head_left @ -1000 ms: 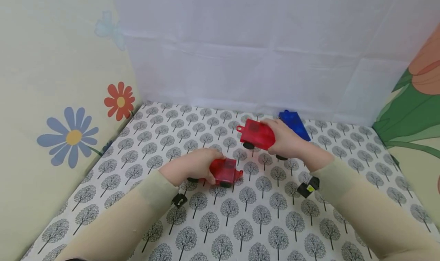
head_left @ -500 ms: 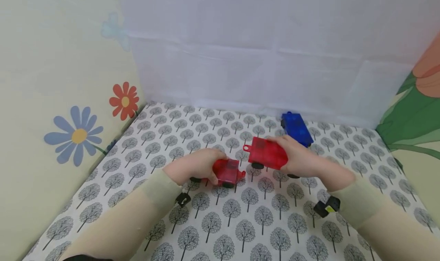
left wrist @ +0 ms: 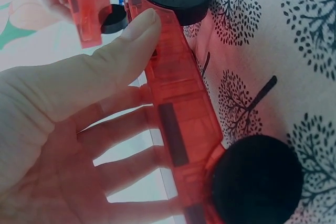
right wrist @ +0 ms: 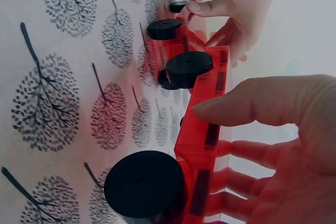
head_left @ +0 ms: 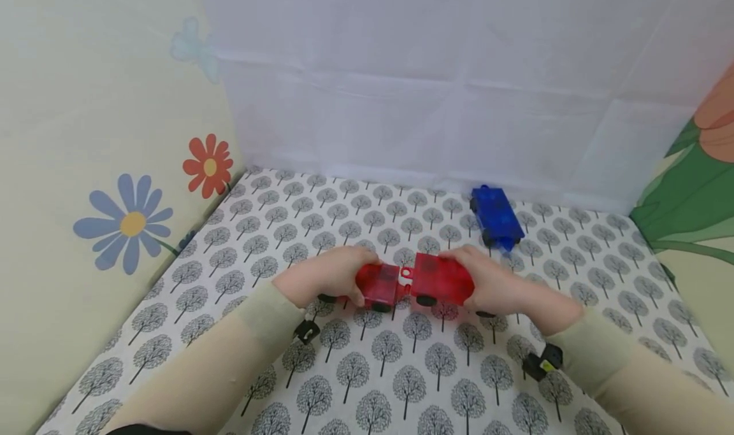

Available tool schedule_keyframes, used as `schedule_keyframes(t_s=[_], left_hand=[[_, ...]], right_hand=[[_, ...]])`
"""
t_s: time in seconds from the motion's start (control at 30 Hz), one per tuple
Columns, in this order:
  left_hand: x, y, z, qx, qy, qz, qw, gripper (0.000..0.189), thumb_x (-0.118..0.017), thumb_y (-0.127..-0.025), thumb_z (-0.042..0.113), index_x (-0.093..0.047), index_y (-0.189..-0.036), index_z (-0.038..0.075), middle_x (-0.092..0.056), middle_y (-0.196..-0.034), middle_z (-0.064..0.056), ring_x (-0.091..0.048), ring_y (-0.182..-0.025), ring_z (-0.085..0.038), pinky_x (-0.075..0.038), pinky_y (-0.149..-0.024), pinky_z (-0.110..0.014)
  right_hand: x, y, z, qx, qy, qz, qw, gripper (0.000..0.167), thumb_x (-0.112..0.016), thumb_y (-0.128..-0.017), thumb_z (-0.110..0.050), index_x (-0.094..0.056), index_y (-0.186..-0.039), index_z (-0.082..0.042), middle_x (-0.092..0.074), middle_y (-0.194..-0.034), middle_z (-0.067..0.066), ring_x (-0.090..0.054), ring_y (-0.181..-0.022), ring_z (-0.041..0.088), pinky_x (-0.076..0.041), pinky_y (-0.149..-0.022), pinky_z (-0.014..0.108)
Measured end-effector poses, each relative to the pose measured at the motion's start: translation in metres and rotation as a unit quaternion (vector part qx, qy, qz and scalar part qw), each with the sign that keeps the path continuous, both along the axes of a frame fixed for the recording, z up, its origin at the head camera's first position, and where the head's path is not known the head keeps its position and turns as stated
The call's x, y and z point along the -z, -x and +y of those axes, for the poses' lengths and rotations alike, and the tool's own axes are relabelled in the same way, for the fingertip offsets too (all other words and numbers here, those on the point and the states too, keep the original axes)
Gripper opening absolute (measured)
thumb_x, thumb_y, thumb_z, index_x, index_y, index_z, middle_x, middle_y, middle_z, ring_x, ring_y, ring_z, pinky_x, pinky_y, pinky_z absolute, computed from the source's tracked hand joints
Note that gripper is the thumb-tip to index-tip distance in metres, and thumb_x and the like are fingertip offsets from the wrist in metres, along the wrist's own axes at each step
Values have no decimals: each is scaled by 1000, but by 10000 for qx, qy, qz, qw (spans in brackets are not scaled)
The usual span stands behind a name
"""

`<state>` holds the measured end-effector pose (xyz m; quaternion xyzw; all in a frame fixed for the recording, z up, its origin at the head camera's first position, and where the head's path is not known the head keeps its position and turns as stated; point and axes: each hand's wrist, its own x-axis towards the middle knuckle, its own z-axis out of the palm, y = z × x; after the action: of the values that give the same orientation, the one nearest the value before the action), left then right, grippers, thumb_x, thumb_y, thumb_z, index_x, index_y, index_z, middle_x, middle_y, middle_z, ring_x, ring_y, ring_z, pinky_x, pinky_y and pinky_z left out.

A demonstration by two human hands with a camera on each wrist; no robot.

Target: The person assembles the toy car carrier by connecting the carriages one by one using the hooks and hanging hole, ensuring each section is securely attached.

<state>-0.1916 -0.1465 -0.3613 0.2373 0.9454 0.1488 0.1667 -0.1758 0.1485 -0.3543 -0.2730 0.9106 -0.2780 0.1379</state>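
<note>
Two see-through red toy cars with black wheels face each other end to end in the head view. My left hand (head_left: 335,274) grips the left red toy car (head_left: 382,283), its thumb along the near side in the left wrist view, where the car's wheels sit at the cloth. The right red toy car (head_left: 440,278) is gripped by my right hand (head_left: 494,283), thumb on one side and fingers on the other. A ring on the right car's end lies close beside the left car's hook (head_left: 404,289); whether they are linked I cannot tell.
Farther back, near the white backdrop (head_left: 355,104), stands a blue see-through toy car (head_left: 496,213) with black wheels. A white cloth printed with trees (head_left: 355,371) covers the table. Flower-printed panels (head_left: 109,135) rise at both sides.
My right hand has brought its red car toward me and down, up to the end of the left car. The left hand keeps its hold and has hardly moved.
</note>
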Motion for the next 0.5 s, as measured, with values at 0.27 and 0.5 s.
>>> schedule_keyframes(t_s=[0.27,0.5], left_hand=[[1,1,1,99,2,68,9999,80,-92,-62,16,-58,-135,13,-63,-123,-2,-58,-111,-21,-46,-98,-39],[-1,0,1,148,2,88,9999,78,-93,-62,15,-60,-133,13,-63,-119,0,-58,-109,-19,-46,-97,-38]], right_hand=[[11,-3,-1,88,15,-163,9998,101,-83,-60,8,-40,-149,-12,-44,-141,14,-51,-115,32,-51,-87,49],[15,-5,-2,134,-121,-112,9998,102,-87,-59,3,-41,-148,-14,-44,-142,16,-51,-115,34,-51,-87,53]])
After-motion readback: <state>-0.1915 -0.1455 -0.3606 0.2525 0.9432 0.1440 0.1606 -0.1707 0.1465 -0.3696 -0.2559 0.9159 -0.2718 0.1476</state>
